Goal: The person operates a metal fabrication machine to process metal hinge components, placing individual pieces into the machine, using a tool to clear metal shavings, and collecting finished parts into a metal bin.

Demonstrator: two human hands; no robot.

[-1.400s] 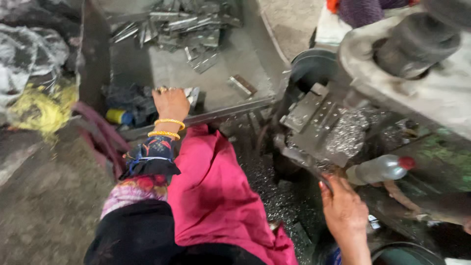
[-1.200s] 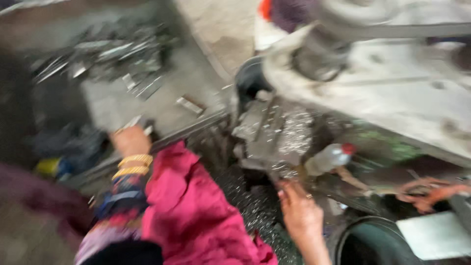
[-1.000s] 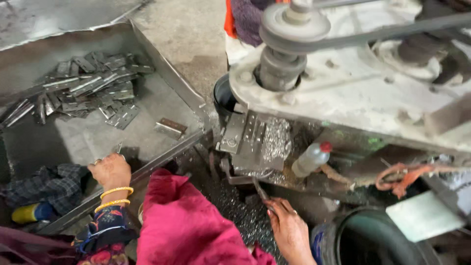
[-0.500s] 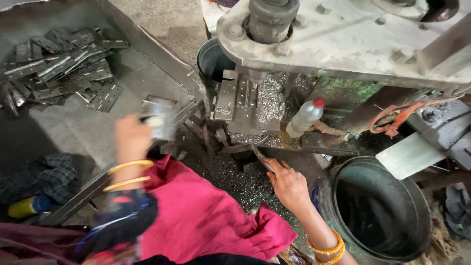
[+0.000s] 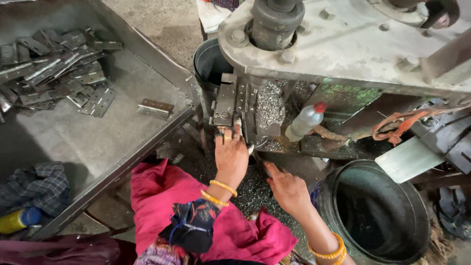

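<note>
Here the left hand presses narrowed fingers around a flat hinge plate on the press fixture, tight under the grey machine head; the right hand hovers loosely spread, empty, over gritty metal shavings.

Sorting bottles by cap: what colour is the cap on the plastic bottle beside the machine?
Red, on the bottle; head view.

left hand: raised forward, fingers curled | right hand: lower, fingers spread, palm down
</note>
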